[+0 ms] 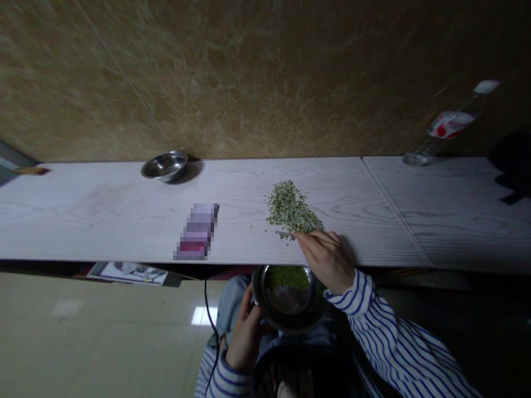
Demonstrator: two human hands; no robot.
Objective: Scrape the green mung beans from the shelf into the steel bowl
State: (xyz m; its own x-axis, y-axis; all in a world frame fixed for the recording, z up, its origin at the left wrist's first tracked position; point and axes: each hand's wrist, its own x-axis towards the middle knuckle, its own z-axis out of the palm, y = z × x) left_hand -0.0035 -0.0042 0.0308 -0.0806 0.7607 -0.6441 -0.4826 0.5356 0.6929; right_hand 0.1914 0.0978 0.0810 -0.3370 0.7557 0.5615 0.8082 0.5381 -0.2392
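Small green beans (290, 210), which look like mung beans, lie spread in a loose patch on the pale wood-grain counter (232, 188). My right hand (326, 257) is closed at the near edge of the patch, pinching a thin pale tool (285, 232) whose exact kind I cannot make out. Below the counter's front edge, over my lap, my left hand (248, 331) grips the left rim of a metal bowl (290, 320). More green beans (290, 276) lie inside it, toward its far side.
A second metal bowl (166, 167) stands near the wall at left. A phone-shaped item with a blurred-out face (196, 232) lies left of the beans. At right are a clear plastic bottle (450, 124) and a dark object (514, 166). A black cable (211, 315) hangs below the counter.
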